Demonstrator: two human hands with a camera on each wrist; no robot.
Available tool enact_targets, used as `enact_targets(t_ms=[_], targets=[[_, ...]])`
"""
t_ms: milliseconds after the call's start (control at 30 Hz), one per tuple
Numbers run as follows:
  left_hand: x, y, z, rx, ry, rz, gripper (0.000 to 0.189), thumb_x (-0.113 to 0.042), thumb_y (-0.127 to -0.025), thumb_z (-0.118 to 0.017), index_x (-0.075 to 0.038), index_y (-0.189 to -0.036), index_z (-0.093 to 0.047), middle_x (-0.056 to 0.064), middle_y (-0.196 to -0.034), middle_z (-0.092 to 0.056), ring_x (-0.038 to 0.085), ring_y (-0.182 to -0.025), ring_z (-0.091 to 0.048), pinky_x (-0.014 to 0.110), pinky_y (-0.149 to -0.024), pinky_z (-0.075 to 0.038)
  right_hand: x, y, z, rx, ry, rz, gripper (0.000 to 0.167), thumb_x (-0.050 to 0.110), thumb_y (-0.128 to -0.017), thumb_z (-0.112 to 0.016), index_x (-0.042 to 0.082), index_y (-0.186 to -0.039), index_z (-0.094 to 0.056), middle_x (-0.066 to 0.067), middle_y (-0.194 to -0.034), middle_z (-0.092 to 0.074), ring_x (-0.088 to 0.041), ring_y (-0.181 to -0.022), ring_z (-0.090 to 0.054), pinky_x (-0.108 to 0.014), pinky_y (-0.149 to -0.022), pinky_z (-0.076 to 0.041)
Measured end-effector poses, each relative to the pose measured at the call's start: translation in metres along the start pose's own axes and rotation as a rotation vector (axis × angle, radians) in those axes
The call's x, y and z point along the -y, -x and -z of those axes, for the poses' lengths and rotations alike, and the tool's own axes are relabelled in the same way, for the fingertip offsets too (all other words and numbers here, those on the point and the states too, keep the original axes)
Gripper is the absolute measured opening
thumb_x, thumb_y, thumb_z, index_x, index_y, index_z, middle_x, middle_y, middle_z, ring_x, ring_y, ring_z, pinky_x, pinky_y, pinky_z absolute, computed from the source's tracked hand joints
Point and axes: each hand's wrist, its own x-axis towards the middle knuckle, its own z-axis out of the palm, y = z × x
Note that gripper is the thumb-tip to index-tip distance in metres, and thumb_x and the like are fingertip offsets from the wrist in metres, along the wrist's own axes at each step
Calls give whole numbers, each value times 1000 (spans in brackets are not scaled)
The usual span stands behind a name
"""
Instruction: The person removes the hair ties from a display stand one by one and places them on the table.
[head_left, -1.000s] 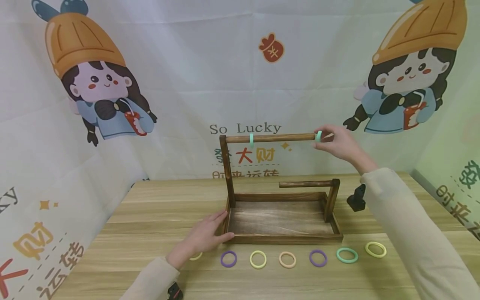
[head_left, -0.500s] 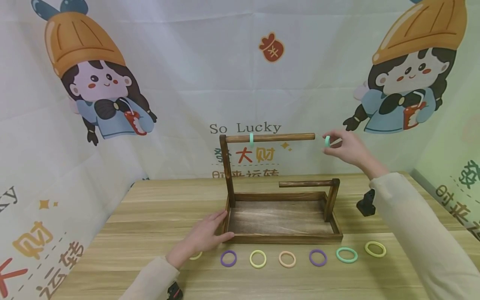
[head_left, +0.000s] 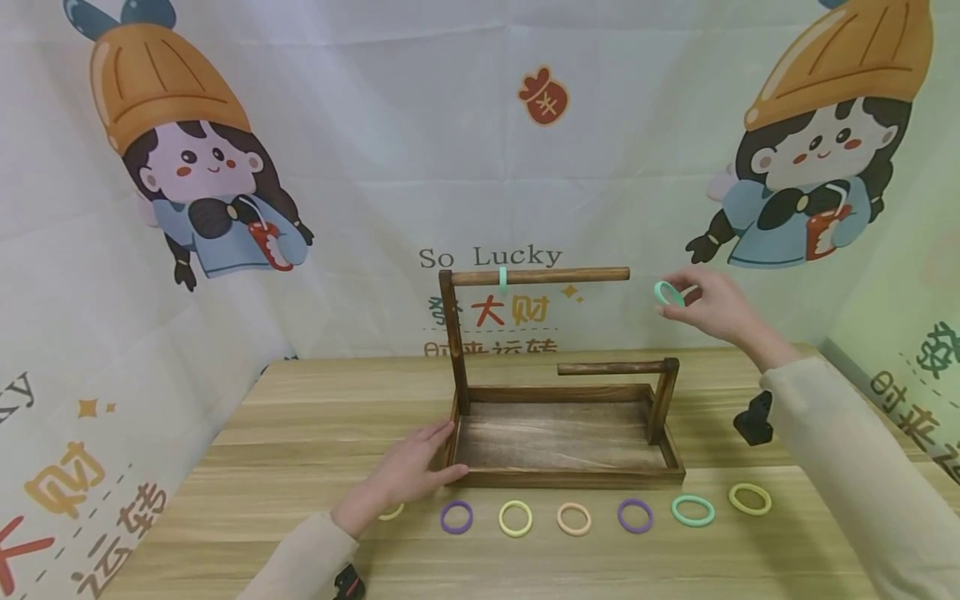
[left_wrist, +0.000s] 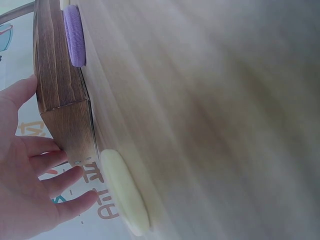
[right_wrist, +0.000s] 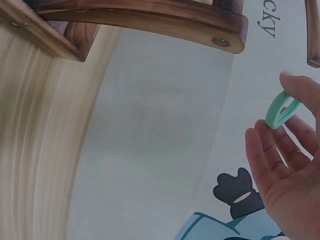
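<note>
My right hand pinches a mint-green hair tie between thumb and fingers, in the air to the right of the upper bar's free end. A dark wooden stand has a long upper bar, a shorter lower bar and a tray base. Another mint hair tie hangs on the upper bar, near its left post. My left hand rests with extended fingers at the left end of the tray base; in the left wrist view its fingers are spread along the dark wood.
Hair ties lie in a row before the stand, among them a purple one, an orange one, a mint one and a yellow one. My left arm partly covers another yellow one. A printed cloth hangs behind the table.
My right hand has drawn the mint hair tie away from the upper bar's end, rightward and slightly down, and tilted it so its opening shows. The left hand stays in place.
</note>
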Motion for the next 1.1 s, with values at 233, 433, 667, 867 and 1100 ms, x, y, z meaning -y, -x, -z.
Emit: enact_targets(t_ms=[233,433,667,867,1100], targets=[[0,0,0,-7,1,-2,72,-48,-83,-54,2,-132,-37,19,-133,-36,39,-119,-33,48,-97,-27,-8,9,1,32,18,11,39,14,-81,-64,-10,-110,-53,-25,-99,-54,-34,-84,-53,-41,-66,-44],[1,0,-1,-10,-9,-7,72,-48,-82,-54,2,-131,-37,19,-133,-36,39,-118,-34,49,-96,-28,-12,19,2,56,56,11,40,15,-80,-64,-9,-110,-54,-23,-98,-56,-32,-83,-53,-37,-62,-44],[2,0,-1,-7,-4,-7,72,-48,-83,-53,2,-132,-37,19,-133,-36,39,-119,-33,49,-96,-27,-19,31,-3,74,77,19,40,13,-80,-65,-9,-110,-54,-21,-97,-57,-30,-83,-53,-36,-62,-44],[1,0,-1,-5,-5,-3,72,-48,-83,-53,2,-132,-37,19,-133,-36,38,-119,-33,49,-96,-28,-26,40,-8,73,83,52,40,12,-79,-66,-10,-110,-54,-21,-96,-57,-29,-79,-54,-34,-61,-44],[0,1,-1,-13,-2,-10,71,-47,-83,-54,2,-131,-37,19,-133,-36,39,-118,-34,48,-96,-28,-33,53,-12,66,96,91,38,7,-76,-67,-10,-107,-55,-21,-96,-57,-30,-78,-55,-39,-62,-46]])
